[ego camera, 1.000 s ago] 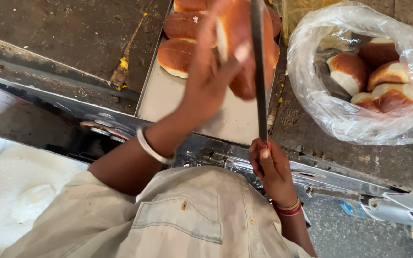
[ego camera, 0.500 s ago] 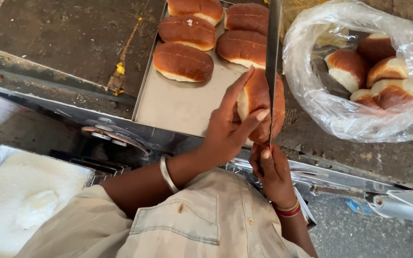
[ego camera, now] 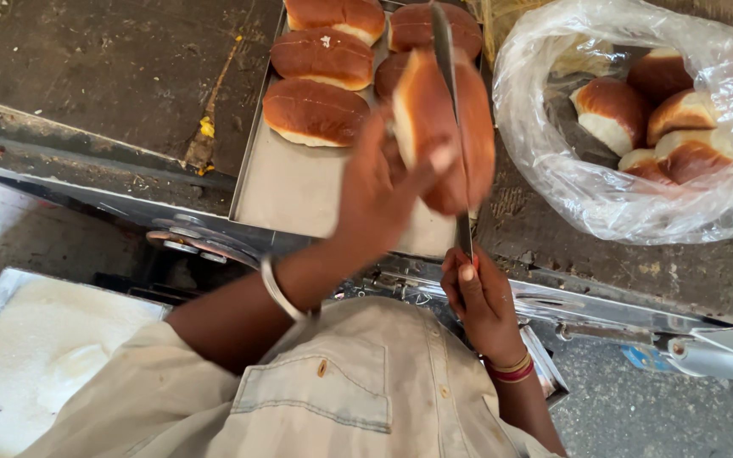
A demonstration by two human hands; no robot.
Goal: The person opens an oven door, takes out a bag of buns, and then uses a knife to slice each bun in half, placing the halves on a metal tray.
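- Left hand (ego camera: 379, 191) has its fingers wrapped around a brown bun (ego camera: 434, 119), held up on edge over the near end of the metal tray (ego camera: 294, 191).
- Right hand (ego camera: 481, 301) is closed tight on the handle of a long knife (ego camera: 450, 102); the blade runs straight up through the bun, splitting it into two halves.
- Biggest worry imo: the left thumb sits right beside the blade, so one push too deep or a slip on the soft crumb and the edge meets skin.
- The bun is in mid-air with nothing under it, so a loose grip could drop a half onto the tray or off the edge.
- More buns (ego camera: 316, 110) lie in rows at the far end of the tray, and a clear plastic bag (ego camera: 638, 195) of them sits just to the right.
- Surface is a dark, grimy counter (ego camera: 112, 76) with a steel edge, crumbs and bits scattered about. Looks like a street-stall setup; white slab (ego camera: 36, 356) lower left, rough ground lower right.
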